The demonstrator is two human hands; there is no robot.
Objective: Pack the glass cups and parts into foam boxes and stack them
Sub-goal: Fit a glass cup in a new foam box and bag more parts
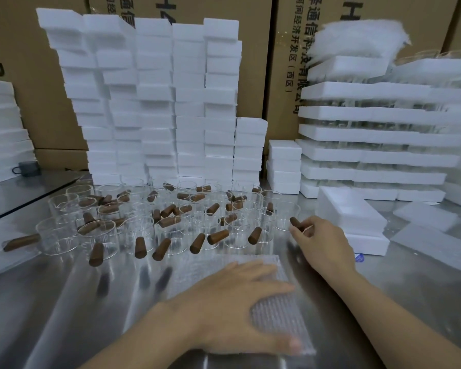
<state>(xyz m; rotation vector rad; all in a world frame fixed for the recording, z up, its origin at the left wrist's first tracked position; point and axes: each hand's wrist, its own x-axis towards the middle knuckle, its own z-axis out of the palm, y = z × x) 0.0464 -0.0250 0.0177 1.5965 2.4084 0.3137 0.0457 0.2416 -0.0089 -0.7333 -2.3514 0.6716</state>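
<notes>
One bubble-wrap sheet (277, 315) under left hand (232, 296), one wooden handle (294, 222) in right hand (320, 238)

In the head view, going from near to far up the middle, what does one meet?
Left hand flat on the bubble wrap sheet, glass cups with brown handles, tall stacks of foam boxes, cardboard cartons.
</notes>
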